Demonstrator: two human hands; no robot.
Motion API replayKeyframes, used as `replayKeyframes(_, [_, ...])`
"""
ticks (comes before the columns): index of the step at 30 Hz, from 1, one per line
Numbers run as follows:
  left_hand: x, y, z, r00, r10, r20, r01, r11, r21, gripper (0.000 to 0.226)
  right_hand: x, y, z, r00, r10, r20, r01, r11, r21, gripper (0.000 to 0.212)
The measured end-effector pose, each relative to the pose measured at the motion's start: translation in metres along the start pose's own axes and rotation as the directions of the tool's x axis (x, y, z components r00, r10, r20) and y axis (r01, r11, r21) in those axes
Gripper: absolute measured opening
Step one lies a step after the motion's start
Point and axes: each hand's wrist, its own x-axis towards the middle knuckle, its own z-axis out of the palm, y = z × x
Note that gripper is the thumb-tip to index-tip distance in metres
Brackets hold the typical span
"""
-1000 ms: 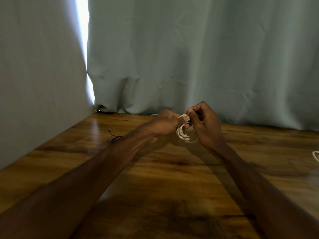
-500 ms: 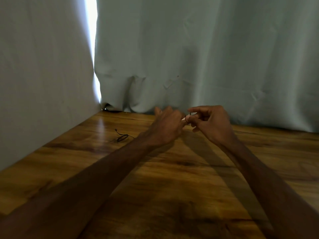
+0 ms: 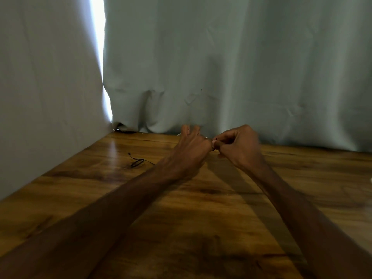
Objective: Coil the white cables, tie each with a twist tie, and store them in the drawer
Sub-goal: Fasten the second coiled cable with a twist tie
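Observation:
My left hand [image 3: 191, 150] and my right hand [image 3: 239, 146] meet above the far middle of the wooden table [image 3: 201, 218]. Between their fingertips only a small pale bit of the white cable [image 3: 205, 137] shows, and the rest of the coil is hidden behind my left hand. The thumb and fingers of my right hand pinch at that spot. My left hand has its back to the camera with two fingers sticking up, its thumb side against the cable. A black twist tie [image 3: 137, 162] lies in a loop on the table to the left of my left wrist.
Grey-green curtains [image 3: 241, 67] hang along the back and left edges of the table, with a bright gap [image 3: 100, 57] at the corner. A sliver of something white [image 3: 371, 179] shows at the right frame edge.
A second ago the white coil hung in plain view between both hands. My left hand has since turned its back to the camera and covers it. The view has shifted slightly left.

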Motion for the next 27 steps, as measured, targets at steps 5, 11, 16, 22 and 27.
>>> replayKeyframes(5, [0.001, -0.001, 0.006, 0.998, 0.006, -0.056, -0.006, 1.0, 0.007, 0.023, -0.002, -0.002, 0.006, 0.998, -0.037, -0.058, 0.033, 0.998, -0.054, 0.01])
replayKeyframes(11, [0.005, -0.002, 0.006, 0.999, -0.002, -0.049, 0.004, 0.999, 0.046, 0.02, 0.001, -0.004, -0.007, 0.986, 0.145, 0.082, -0.16, 0.965, 0.209, 0.005])
replayKeyframes(16, [0.003, 0.001, 0.013, 0.995, 0.1, -0.029, -0.096, 0.989, 0.114, 0.016, -0.002, -0.008, -0.017, 0.918, 0.346, 0.192, -0.394, 0.845, 0.361, 0.007])
replayKeyframes(22, [0.006, 0.007, 0.017, 0.992, 0.12, -0.027, -0.115, 0.982, 0.147, 0.026, 0.001, -0.003, -0.009, 0.897, 0.423, 0.126, -0.44, 0.836, 0.327, 0.004])
replayKeyframes(27, [0.005, 0.012, 0.017, 0.997, 0.07, 0.007, -0.069, 0.99, -0.125, 0.015, 0.0, 0.008, -0.001, 0.96, 0.28, -0.02, -0.267, 0.934, 0.236, 0.012])
